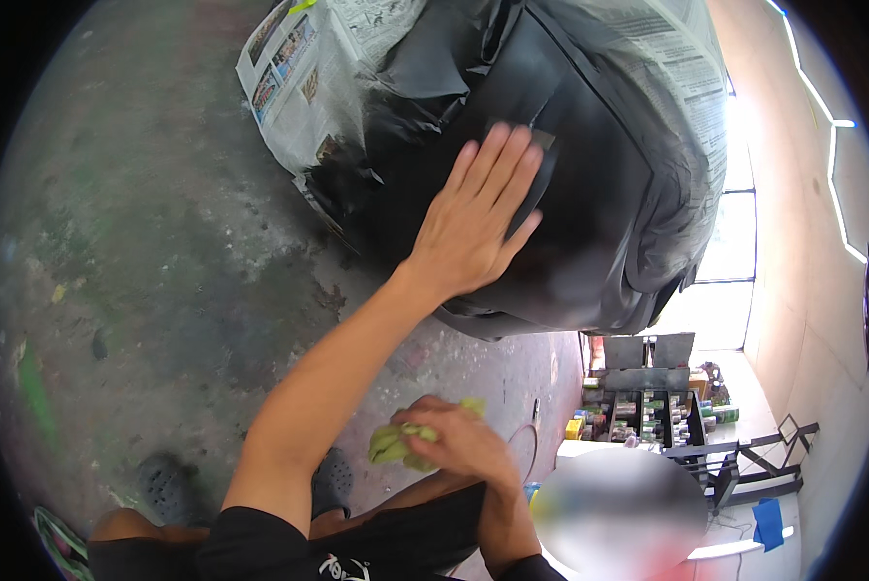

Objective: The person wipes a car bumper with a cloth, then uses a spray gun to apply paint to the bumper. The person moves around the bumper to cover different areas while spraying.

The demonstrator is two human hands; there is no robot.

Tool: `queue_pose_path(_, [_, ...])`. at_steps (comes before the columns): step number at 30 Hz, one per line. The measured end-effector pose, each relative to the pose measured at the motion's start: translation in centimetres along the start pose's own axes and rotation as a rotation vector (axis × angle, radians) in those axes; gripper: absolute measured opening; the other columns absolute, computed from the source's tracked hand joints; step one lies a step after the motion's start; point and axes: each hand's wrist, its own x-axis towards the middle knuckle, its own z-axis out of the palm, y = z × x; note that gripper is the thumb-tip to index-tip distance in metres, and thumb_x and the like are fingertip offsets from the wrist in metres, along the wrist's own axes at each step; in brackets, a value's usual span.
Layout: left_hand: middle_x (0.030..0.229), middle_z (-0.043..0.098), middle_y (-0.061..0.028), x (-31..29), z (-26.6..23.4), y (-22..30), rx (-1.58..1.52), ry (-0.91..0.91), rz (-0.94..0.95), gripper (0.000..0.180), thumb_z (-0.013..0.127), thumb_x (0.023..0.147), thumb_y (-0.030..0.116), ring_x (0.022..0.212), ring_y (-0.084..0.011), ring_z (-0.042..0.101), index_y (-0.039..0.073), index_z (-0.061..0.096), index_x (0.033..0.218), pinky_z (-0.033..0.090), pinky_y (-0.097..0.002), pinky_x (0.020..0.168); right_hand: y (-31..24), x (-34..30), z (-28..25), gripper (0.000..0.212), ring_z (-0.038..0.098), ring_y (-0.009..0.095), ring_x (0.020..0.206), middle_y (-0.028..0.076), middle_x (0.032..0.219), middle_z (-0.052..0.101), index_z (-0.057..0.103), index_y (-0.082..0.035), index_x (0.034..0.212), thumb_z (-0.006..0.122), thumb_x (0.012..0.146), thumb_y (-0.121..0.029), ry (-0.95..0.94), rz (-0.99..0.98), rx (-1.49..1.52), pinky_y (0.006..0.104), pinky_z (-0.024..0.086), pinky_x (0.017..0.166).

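A dark grey-black car body panel [589,223], masked around with newspaper [294,73], rises in front of me. My left hand [478,218] lies flat on it with the fingers stretched out. Beside its fingertips a small greyish-tan patch [543,139] shows. A dark curved edge runs along the fingers; whether a thin sheet lies under the palm I cannot tell. Lower down, near my knee and away from the panel, my right hand [454,436] is closed around a crumpled yellow-green cloth [392,443].
Stained concrete floor [163,290] spreads to the left, with my dark clogs [168,484] on it. At the right stands a dark rack [647,382] of several cans. Closer are a blurred round shape [618,508], a metal stand [744,465] and a blue sheet [768,524].
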Motion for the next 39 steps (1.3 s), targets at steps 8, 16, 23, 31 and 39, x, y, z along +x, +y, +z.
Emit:
queue_pose_path(8, [0.182, 0.028, -0.0264, -12.2, -8.3, 0.3, -0.075, 0.329, -0.7, 0.064, 0.038, 0.119, 0.027, 0.17, -0.0406, 0.024, -0.005, 0.028, 0.174, 0.012, -0.0561, 0.138, -6.9, 2.7, -13.9, 0.052, 0.072, 0.035, 0.114, 0.018, 0.13, 0.069, 0.084, -0.011, 0.125, 0.085, 0.077, 0.009, 1.183, -0.453, -0.693, 0.0431, 0.057, 0.097])
queue_pose_path(16, [0.18, 0.032, -0.0247, -12.0, -10.6, -2.9, -0.095, 0.486, -0.912, 0.063, 0.035, 0.121, 0.031, 0.169, -0.04, 0.027, -0.005, 0.031, 0.173, 0.015, -0.0546, 0.138, 1.3, 13.0, -10.8, 0.053, 0.035, 0.034, 0.166, 0.0, 0.174, 0.048, 0.074, -0.033, 0.147, 0.081, 0.094, -0.03, 0.654, -0.351, -1.356, 0.0725, 0.024, 0.124])
queue_pose_path(23, [0.181, 0.031, -0.0253, -10.1, -11.5, -4.9, -0.144, 0.531, -0.967, 0.064, 0.033, 0.122, 0.034, 0.169, -0.0406, 0.026, -0.006, 0.031, 0.172, 0.015, -0.0546, 0.138, -7.1, 18.1, -20.9, 0.039, 0.037, 0.034, 0.164, 0.003, 0.171, 0.05, 0.077, -0.027, 0.139, 0.074, 0.101, -0.035, 0.982, -0.359, -1.4, 0.0732, 0.033, 0.12])
queue_pose_path(31, [0.181, 0.029, -0.0269, -11.1, -11.1, -4.8, -0.179, 0.485, -0.985, 0.069, 0.032, 0.122, 0.039, 0.17, -0.041, 0.024, -0.008, 0.03, 0.172, 0.013, -0.055, 0.138, -7.3, 19.8, -20.3, 0.046, 0.036, 0.036, 0.164, 0.004, 0.172, 0.049, 0.07, -0.028, 0.152, 0.068, 0.106, -0.035, 1.054, -0.244, -1.412, 0.0719, 0.03, 0.122])
queue_pose_path(39, [0.181, 0.029, -0.0252, -14.5, -13.9, -7.2, -0.076, 0.495, -1.097, 0.07, 0.032, 0.122, 0.041, 0.171, -0.0381, 0.022, -0.007, 0.028, 0.173, 0.013, -0.05, 0.139, 1.0, 20.0, -7.7, 0.056, 0.028, 0.03, 0.17, 0.0, 0.179, 0.041, 0.069, -0.029, 0.154, 0.074, 0.098, -0.033, 0.68, -0.33, -1.365, 0.0624, 0.028, 0.124])
